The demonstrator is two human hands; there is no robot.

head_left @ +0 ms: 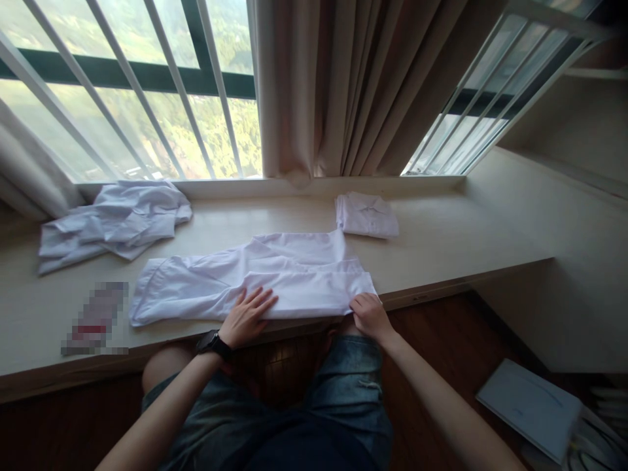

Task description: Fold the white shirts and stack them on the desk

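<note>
A white shirt point(196, 281) lies spread lengthwise along the front of the desk, its near side folded over in a long strip. My left hand point(249, 315), with a black watch on the wrist, rests flat on the folded strip with its fingers apart. At the shirt's right front corner, my right hand point(369, 316) pinches the edge of the cloth. Behind that corner sits a neatly folded white shirt point(367, 216) with its collar up top. A loose heap of white clothing point(118, 219) lies at the back left.
A blurred-out flat item point(95, 320) lies on the desk point(441, 242) at the left. Barred windows point(147, 85) and a curtain point(353, 91) stand behind. A pale flat box point(532, 405) is on the floor at right, near cables. My knees are under the desk's front edge.
</note>
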